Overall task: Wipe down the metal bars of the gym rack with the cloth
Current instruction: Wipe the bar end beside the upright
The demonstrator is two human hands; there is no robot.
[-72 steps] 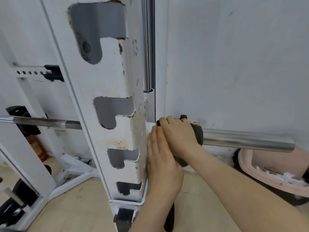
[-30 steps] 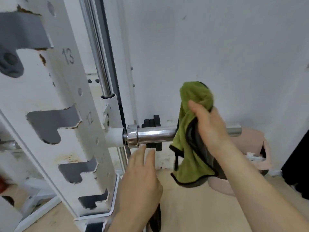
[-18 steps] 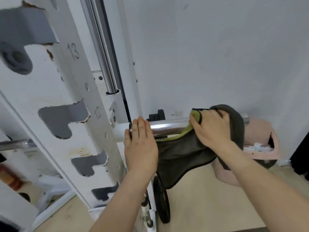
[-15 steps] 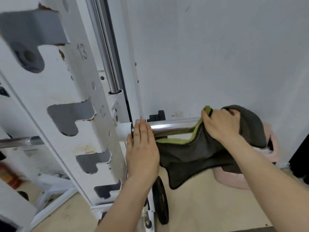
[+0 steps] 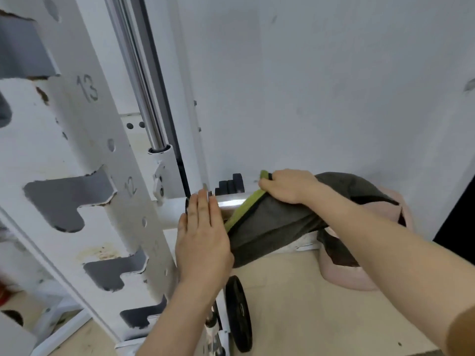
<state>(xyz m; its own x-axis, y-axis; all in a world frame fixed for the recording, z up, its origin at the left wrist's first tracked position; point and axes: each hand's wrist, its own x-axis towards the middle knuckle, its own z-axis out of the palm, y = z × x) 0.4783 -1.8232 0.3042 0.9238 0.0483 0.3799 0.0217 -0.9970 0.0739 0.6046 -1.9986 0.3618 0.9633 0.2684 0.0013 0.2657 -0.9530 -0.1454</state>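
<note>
**Cloth draped over the horizontal bar beside the rack upright**

The chrome bar (image 5: 231, 200) runs level, its long axis left to right, from the white notched upright (image 5: 84, 181) out toward the wall on the right. Most of its length is hidden under the cloth (image 5: 277, 222), so its far end cannot be made out. The cloth, dark grey with a green edge, hangs over the bar and sags below it. The right hand (image 5: 286, 186) is closed on the cloth's upper fold, pressing it on top of the bar. The left hand (image 5: 203, 237) lies flat with fingers straight and together, pointing up, laid against the bar's inner end just beside the upright and touching the cloth's edge. A vertical chrome guide rod (image 5: 144, 80) rises behind the upright. A black weight plate (image 5: 239, 314) stands on edge on the floor below, and a pink tub (image 5: 359, 273) sits near the wall.
</note>
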